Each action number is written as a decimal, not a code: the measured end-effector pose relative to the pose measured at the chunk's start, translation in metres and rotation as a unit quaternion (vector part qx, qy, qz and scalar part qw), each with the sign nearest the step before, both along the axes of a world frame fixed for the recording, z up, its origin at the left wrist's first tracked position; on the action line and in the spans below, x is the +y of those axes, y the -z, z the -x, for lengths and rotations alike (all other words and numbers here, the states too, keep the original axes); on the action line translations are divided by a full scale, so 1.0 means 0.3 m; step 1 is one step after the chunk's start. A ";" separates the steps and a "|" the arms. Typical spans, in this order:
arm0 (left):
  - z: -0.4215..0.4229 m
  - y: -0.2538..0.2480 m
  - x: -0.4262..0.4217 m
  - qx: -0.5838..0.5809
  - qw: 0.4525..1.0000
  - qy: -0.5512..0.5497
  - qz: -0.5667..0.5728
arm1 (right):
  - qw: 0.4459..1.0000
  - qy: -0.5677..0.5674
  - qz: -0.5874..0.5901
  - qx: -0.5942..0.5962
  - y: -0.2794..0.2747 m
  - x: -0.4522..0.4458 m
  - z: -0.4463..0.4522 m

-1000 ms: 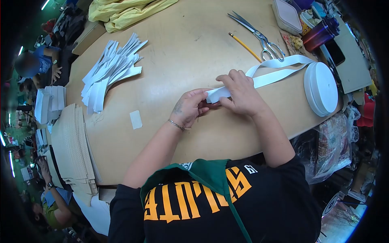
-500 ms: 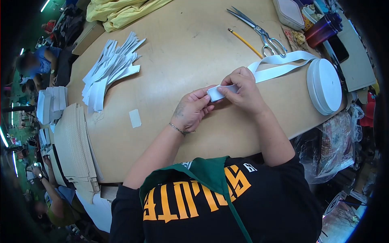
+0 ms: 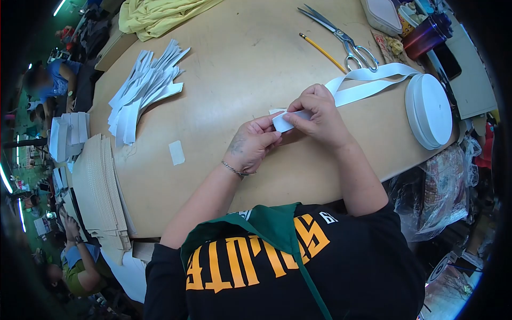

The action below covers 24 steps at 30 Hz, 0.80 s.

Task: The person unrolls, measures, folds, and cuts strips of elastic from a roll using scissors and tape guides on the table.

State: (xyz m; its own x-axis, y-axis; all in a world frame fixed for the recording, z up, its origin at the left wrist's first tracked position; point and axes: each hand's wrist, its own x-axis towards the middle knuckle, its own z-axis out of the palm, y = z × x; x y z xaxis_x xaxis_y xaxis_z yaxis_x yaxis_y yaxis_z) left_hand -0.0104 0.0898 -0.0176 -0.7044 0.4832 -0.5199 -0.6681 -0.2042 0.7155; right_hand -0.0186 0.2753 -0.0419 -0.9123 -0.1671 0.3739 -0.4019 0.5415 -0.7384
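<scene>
A white band (image 3: 368, 89) runs from a round white roll (image 3: 433, 111) at the right of the table to my hands. My right hand (image 3: 320, 117) pinches the band near its free end, thumb on top. The fingertips of my left hand (image 3: 250, 143) hold the edge of that same end, which looks folded over. Part of the band is hidden under my fingers. Just beyond the band lie metal scissors (image 3: 349, 45) and a yellow pencil (image 3: 321, 52). Cut white strips (image 3: 141, 93) lie in a loose pile at the left.
A small pale patch (image 3: 176, 153) is on the table (image 3: 224, 69). Yellow cloth (image 3: 154, 16) lies at the far left, with stacked beige pieces (image 3: 98, 186) along the left edge. A dark bottle (image 3: 426, 36) and a phone (image 3: 447, 61) are at the far right. Two people are at the left.
My right hand has shifted slightly up and left with the band. The band's end looks shorter and folded over between my hands. At the lower left, a person's arms have moved.
</scene>
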 end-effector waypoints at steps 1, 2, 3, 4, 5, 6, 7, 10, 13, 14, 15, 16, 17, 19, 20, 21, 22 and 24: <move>0.002 0.012 -0.009 0.007 1.000 0.013 -0.008 | 1.000 -0.001 0.000 0.002 0.002 -0.001 0.000; 0.003 0.019 -0.014 0.014 0.999 0.025 -0.016 | 1.000 0.000 0.003 0.002 0.002 -0.001 -0.001; 0.001 0.016 -0.014 0.013 1.000 0.024 -0.014 | 1.000 0.001 0.005 0.003 -0.001 -0.001 -0.002; 0.000 0.012 -0.012 0.013 1.000 0.023 -0.012 | 1.000 0.002 0.007 0.004 -0.003 0.000 -0.003; -0.001 0.010 -0.010 0.013 1.000 0.021 -0.011 | 1.000 0.001 0.007 0.004 -0.004 0.000 -0.003; -0.003 0.011 -0.006 0.009 1.000 0.013 -0.014 | 1.000 0.000 0.007 0.003 -0.004 0.000 -0.003; -0.006 0.012 -0.002 0.006 1.000 0.004 -0.018 | 1.000 -0.001 0.006 0.003 -0.004 0.001 -0.003; -0.012 -0.015 0.024 0.038 0.999 -0.023 0.015 | 1.000 0.010 -0.002 0.017 -0.005 -0.003 -0.006; -0.013 -0.009 0.042 0.086 0.992 -0.031 0.086 | 0.999 -0.005 -0.022 0.043 -0.026 0.004 -0.003; -0.007 -0.005 0.036 0.103 0.988 -0.030 0.112 | 0.994 0.012 -0.096 0.060 -0.058 0.031 -0.016; -0.006 -0.011 0.029 0.118 0.985 -0.043 0.122 | 0.991 0.066 -0.081 0.087 -0.067 0.069 -0.023; -0.008 -0.020 0.022 0.134 0.981 -0.054 0.128 | 0.983 0.121 -0.070 0.116 -0.078 0.122 -0.032; -0.009 -0.032 0.010 0.146 0.980 -0.059 0.125 | 0.972 0.175 -0.060 0.146 -0.091 0.183 -0.046; -0.016 -0.057 -0.001 0.166 0.978 -0.063 0.113 | 0.894 0.359 -0.255 0.075 -0.100 0.356 -0.105; -0.025 -0.069 -0.006 0.174 0.977 -0.062 0.106 | 0.831 0.447 -0.330 0.041 -0.087 0.429 -0.125; -0.035 -0.080 -0.012 0.182 0.976 -0.064 0.102 | 0.790 0.489 -0.370 -0.014 -0.080 0.492 -0.128; -0.047 -0.087 -0.017 0.204 0.973 -0.053 0.092 | 0.744 0.526 -0.406 -0.069 -0.071 0.545 -0.132; -0.065 -0.105 -0.030 0.237 0.968 -0.034 0.079 | 0.741 0.512 -0.426 -0.087 -0.039 0.631 -0.156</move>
State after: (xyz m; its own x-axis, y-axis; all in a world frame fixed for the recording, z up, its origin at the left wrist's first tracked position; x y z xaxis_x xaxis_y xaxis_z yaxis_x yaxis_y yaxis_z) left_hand 0.0090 0.0809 0.0141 -0.9092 0.3685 -0.1938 -0.2458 -0.0995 0.9642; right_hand 0.0282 0.4645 -0.0302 -0.7455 0.5382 0.3931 0.6032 0.7957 0.0546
